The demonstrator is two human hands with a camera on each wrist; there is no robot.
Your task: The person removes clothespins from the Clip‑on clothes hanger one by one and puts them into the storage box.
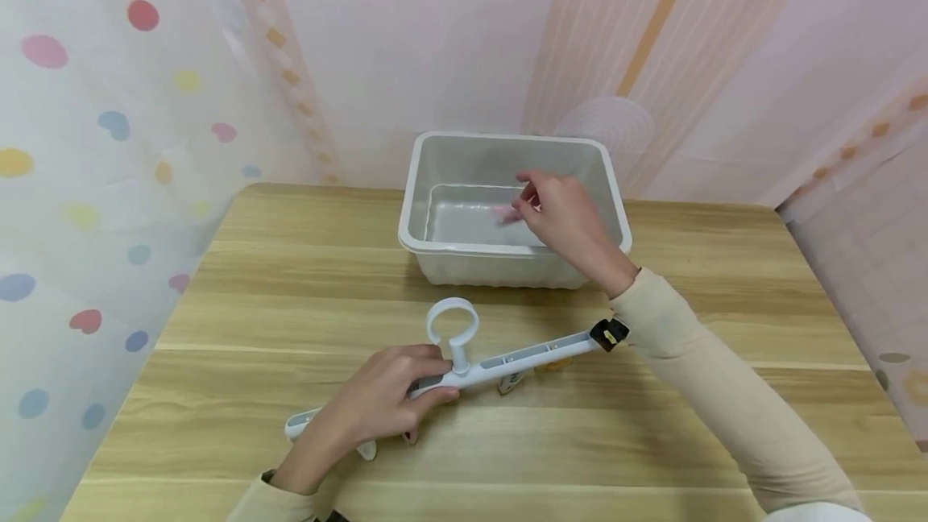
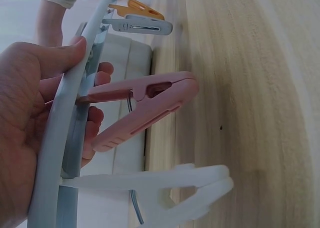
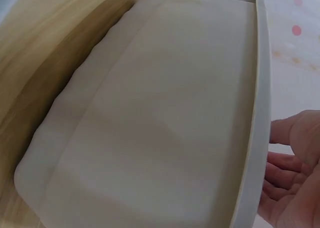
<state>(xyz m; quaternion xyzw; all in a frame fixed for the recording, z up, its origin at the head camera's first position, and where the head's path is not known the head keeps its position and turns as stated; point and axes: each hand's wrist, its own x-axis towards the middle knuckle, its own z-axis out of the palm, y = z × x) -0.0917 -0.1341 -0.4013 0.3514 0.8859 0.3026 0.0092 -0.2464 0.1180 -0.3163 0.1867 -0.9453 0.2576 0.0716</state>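
My left hand (image 1: 384,397) grips a pale blue-grey clip hanger (image 1: 540,355) by the middle of its bar, with the ring hook (image 1: 476,319) pointing up. Below the bar, in the left wrist view, hang a pink clothespin (image 2: 137,128), a white clothespin (image 2: 145,181), a grey clothespin (image 2: 145,25) and an orange clothespin (image 2: 142,9). My right hand (image 1: 569,220) hovers over the light grey bin (image 1: 500,268), thumb and fingers apart. Just under its fingertips is a blurred pink object (image 1: 507,215), too smeared to make out its kind.
The bin stands at the back of the wood-grain table (image 1: 312,264), against a patterned backdrop (image 1: 406,39). Near the right forearm, a black wrist strap (image 1: 607,333) overlaps the hanger's far end in the head view.
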